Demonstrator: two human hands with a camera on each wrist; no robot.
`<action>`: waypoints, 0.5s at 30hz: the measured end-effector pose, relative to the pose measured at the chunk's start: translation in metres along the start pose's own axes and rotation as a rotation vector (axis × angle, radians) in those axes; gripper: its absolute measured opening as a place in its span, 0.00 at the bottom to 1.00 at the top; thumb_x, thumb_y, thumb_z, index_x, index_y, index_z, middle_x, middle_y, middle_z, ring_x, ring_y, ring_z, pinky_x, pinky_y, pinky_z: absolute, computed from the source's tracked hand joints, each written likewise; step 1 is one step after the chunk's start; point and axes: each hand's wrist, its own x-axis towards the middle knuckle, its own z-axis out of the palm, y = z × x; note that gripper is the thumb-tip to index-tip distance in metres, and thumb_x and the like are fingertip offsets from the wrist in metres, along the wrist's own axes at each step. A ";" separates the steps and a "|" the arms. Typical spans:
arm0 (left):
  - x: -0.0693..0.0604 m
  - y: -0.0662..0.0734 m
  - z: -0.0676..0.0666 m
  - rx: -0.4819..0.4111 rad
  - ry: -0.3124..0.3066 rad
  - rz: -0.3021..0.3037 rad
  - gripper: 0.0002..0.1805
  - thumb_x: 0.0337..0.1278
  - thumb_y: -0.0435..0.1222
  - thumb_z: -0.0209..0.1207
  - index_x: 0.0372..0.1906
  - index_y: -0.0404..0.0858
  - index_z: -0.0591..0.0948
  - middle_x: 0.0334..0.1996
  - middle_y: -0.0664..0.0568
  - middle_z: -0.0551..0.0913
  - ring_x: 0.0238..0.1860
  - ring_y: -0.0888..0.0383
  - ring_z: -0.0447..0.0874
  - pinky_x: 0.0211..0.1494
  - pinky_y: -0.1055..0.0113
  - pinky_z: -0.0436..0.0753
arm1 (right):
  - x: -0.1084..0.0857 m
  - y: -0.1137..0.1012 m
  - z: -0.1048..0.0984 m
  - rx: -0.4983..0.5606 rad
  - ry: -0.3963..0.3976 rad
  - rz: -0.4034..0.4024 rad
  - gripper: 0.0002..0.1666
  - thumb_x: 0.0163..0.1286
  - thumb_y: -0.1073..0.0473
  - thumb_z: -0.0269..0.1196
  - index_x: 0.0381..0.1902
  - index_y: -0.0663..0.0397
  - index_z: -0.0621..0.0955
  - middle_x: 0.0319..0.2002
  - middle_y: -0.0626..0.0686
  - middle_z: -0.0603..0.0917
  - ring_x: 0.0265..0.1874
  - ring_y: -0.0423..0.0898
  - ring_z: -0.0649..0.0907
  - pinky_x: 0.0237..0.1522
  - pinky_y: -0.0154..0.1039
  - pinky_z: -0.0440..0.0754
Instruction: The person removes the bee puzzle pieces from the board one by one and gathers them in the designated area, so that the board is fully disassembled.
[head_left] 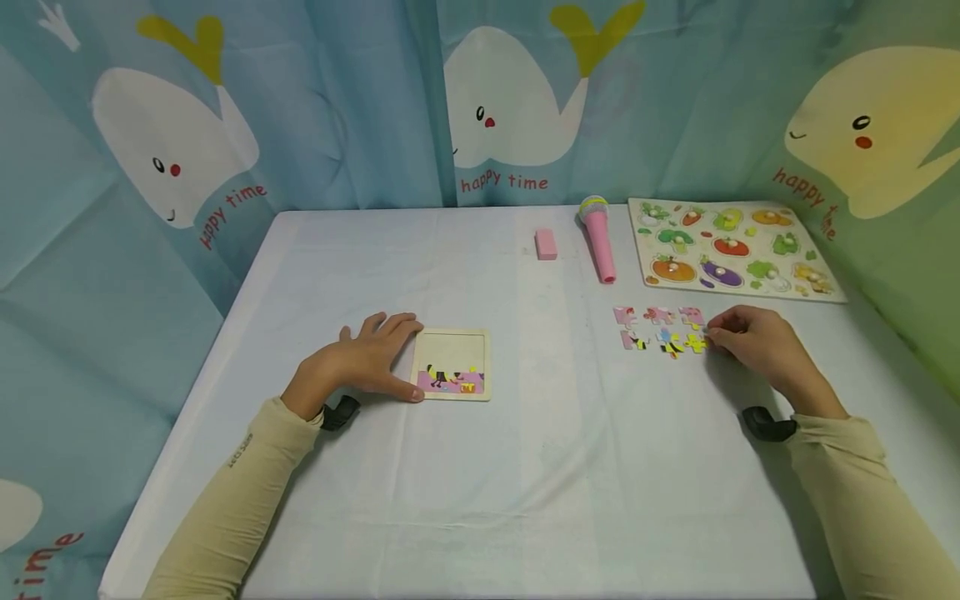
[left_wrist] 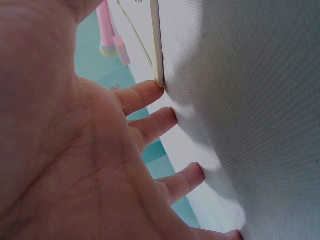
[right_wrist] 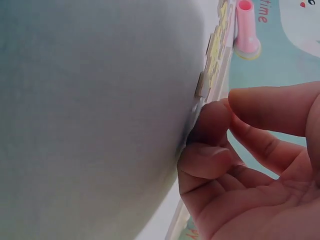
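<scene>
A small square wooden puzzle tray [head_left: 450,347] lies flat, with a strip of pink picture pieces [head_left: 450,382] along its near side. My left hand [head_left: 367,358] holds the tray's left side, fingers spread, thumb at its near corner and a fingertip at its edge. In the left wrist view, the other fingertips rest on the cloth beside the tray edge [left_wrist: 158,50]. Several loose puzzle pieces [head_left: 670,342] lie in two rows at right. At their right end, my right hand [head_left: 761,346] pinches a small bluish piece [head_left: 706,330], mostly hidden by the curled fingers.
Behind the loose pieces stand a pink toy microphone [head_left: 599,242] lying on its side and a pink block [head_left: 546,245]. A vegetable peg board [head_left: 731,248] occupies the far right corner. A whale-print curtain [head_left: 360,108] borders the white-covered table [head_left: 540,475].
</scene>
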 end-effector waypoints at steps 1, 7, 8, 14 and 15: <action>0.000 0.000 0.000 0.000 0.001 0.001 0.62 0.55 0.61 0.75 0.85 0.42 0.55 0.86 0.46 0.48 0.84 0.32 0.38 0.72 0.18 0.43 | 0.000 0.000 0.001 -0.001 0.009 -0.004 0.17 0.81 0.59 0.60 0.53 0.71 0.80 0.41 0.62 0.84 0.39 0.56 0.78 0.34 0.39 0.77; 0.001 0.000 0.001 0.000 0.005 0.006 0.61 0.55 0.61 0.75 0.85 0.41 0.56 0.86 0.46 0.49 0.84 0.32 0.39 0.72 0.18 0.43 | -0.004 -0.013 0.003 0.022 0.052 -0.047 0.18 0.84 0.57 0.58 0.54 0.71 0.80 0.40 0.62 0.84 0.38 0.55 0.79 0.32 0.37 0.76; 0.001 0.000 0.001 -0.002 0.006 0.007 0.61 0.55 0.61 0.75 0.85 0.41 0.56 0.86 0.46 0.49 0.84 0.32 0.39 0.72 0.18 0.43 | -0.005 -0.016 0.004 0.029 0.053 -0.053 0.19 0.84 0.56 0.58 0.54 0.71 0.80 0.40 0.62 0.84 0.38 0.55 0.79 0.31 0.36 0.76; 0.001 0.000 0.001 -0.001 0.009 0.007 0.61 0.55 0.62 0.75 0.85 0.41 0.56 0.86 0.46 0.49 0.84 0.32 0.39 0.72 0.18 0.44 | -0.007 -0.033 0.008 0.024 0.046 -0.104 0.19 0.85 0.54 0.58 0.55 0.68 0.80 0.43 0.62 0.83 0.40 0.55 0.76 0.33 0.36 0.75; 0.001 0.000 0.001 0.000 0.008 0.006 0.61 0.55 0.62 0.75 0.85 0.41 0.56 0.86 0.46 0.49 0.84 0.32 0.39 0.72 0.18 0.44 | -0.007 -0.036 0.009 0.021 0.043 -0.117 0.20 0.85 0.54 0.58 0.55 0.68 0.81 0.44 0.62 0.83 0.41 0.55 0.76 0.33 0.36 0.75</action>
